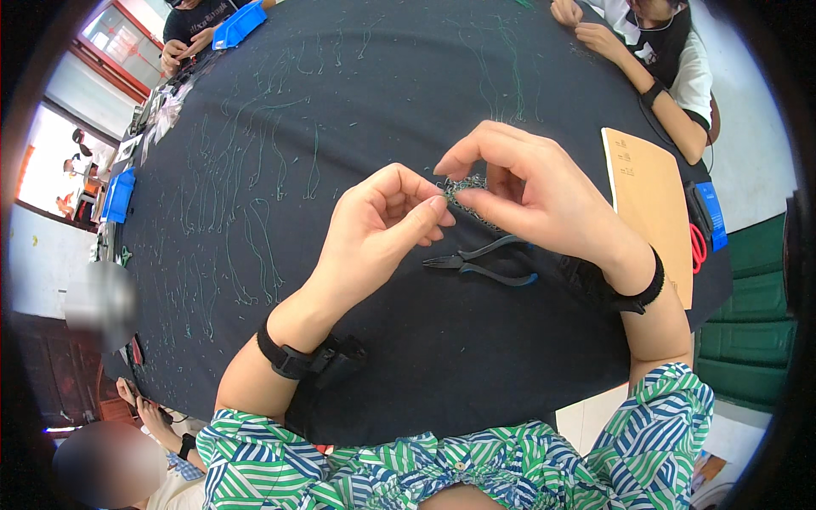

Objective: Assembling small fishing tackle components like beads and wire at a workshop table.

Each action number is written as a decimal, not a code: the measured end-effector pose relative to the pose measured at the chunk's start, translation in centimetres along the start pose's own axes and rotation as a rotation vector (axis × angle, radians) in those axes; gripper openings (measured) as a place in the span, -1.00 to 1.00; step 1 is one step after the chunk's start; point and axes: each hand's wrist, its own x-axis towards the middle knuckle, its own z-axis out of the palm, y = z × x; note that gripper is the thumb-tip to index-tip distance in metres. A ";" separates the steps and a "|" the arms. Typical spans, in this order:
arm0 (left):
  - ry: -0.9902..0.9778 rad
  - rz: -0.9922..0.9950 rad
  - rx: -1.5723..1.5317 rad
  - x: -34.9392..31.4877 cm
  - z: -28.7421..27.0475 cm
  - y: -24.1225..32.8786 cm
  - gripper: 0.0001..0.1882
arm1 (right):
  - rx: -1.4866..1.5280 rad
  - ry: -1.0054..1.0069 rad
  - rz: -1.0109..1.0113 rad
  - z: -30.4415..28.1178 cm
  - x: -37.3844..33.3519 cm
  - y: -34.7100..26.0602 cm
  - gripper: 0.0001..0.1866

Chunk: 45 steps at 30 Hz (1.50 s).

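Observation:
My left hand [382,219] is raised over the dark tablecloth [408,365], with thumb and forefinger pinched together. At their tips is a tiny greenish piece [446,198], too small to name. Close by on the right, my right hand [548,191] is curved, its thumb and forefinger spread, and nothing shows plainly between them. Partly behind these fingers lies a heap of small, silvery-green bits [473,182]. Pliers [460,259] with grey and blue handles rest on the cloth just below my hands, the jaws toward the left.
Green threads [274,255] with small ends lie in rows across the left. A tan notebook [650,204], red-handled scissors [698,248] and a blue packet [712,217] are at the right. Blue trays [117,195] stand along the left edge. Other people sit at far left, far right and near left.

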 end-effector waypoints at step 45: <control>0.000 -0.126 0.123 -6.2 -3.8 6.4 -0.85 | -0.024 -0.056 0.162 -7.4 -1.7 -3.6 -0.89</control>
